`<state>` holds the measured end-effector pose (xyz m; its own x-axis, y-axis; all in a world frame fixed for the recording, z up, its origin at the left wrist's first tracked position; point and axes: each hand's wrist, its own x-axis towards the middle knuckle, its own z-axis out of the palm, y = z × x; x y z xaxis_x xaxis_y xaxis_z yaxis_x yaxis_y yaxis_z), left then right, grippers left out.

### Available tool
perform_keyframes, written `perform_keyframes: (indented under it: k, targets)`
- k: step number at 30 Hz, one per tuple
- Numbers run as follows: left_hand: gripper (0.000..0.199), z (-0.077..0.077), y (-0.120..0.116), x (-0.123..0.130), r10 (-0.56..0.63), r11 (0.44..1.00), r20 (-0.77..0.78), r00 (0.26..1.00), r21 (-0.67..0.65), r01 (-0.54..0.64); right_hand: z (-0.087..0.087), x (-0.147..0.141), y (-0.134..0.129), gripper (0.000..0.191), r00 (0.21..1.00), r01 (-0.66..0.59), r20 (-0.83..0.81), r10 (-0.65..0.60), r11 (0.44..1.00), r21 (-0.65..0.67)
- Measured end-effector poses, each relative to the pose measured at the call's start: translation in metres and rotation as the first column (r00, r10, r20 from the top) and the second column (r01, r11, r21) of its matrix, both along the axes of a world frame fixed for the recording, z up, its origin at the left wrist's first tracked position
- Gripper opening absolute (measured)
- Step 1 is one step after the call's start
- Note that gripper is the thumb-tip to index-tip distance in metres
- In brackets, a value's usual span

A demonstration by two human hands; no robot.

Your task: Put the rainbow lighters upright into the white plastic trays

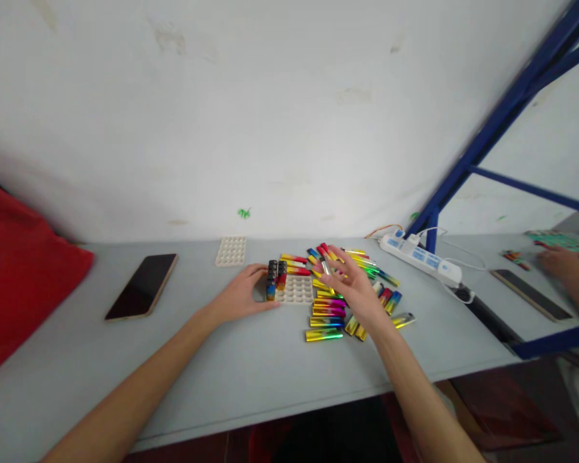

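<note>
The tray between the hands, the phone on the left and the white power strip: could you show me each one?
Tray [296, 292], head view: exposed part of its grid top.
Phone [141, 287], head view: middle of its dark screen.
Power strip [422, 258], head view: middle of its socketed top.

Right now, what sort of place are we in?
Maybe a small workshop: a long grey table holds a pile of what look like shiny lighters by a tray with holes, and another person's hand shows beyond the blue frame.

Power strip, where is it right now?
In the head view, the power strip lies right of centre near the wall, beside the blue frame, right of the right hand.
</note>
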<state>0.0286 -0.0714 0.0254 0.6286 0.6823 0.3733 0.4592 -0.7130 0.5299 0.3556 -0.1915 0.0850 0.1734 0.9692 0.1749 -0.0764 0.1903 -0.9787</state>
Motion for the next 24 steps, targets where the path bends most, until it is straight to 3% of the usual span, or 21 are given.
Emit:
perform_keyframes:
  k: [5,9,14,18,24]
  targets:
    - [0.075,0.0,-0.004,-0.001,0.003,1.0,-0.001,1.0,-0.007,-0.003,0.006,-0.022,0.055,0.063,0.977,-0.2,0.079,0.2,0.98,-0.008]
    - [0.075,0.001,-0.007,-0.001,0.005,1.0,0.002,1.0,0.001,-0.005,-0.001,-0.032,0.061,0.065,0.96,-0.254,0.114,0.255,0.967,-0.016]
    - [0.078,0.003,-0.01,-0.002,0.007,1.0,-0.009,1.0,0.001,-0.007,-0.018,-0.041,0.042,0.075,0.951,-0.151,0.274,0.145,0.989,-0.002]
    - [0.078,0.005,-0.01,-0.003,0.014,1.0,-0.033,0.999,-0.009,-0.014,-0.02,-0.04,0.036,0.082,0.925,-0.057,0.377,0.05,0.998,0.008]
    - [0.078,0.006,-0.009,-0.005,0.023,1.0,-0.043,0.999,-0.018,-0.024,-0.021,-0.038,0.039,0.064,0.863,0.051,0.503,-0.042,0.999,-0.004]
